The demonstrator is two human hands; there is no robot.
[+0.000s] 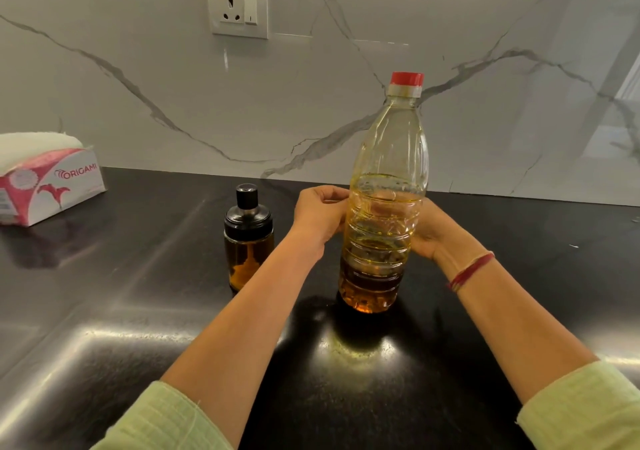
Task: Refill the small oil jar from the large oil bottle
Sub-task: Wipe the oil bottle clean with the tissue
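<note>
The large clear plastic oil bottle (386, 207) with a red cap stands upright on the black counter (138, 311), about half full of yellow oil. My left hand (318, 215) curls round its left side at mid height. My right hand (431, 233) wraps its right side, and some fingers show through the plastic behind the bottle. The small glass oil jar (247, 241) stands to the left of the bottle, a short gap from my left hand. It has a black lid with a knob on top, and amber oil fills its lower part.
A pink and white tissue box (48, 186) sits at the far left of the counter by the marble wall. A wall socket (237, 7) is mounted above. Glossy black counter stretches in front of the bottle and to its right.
</note>
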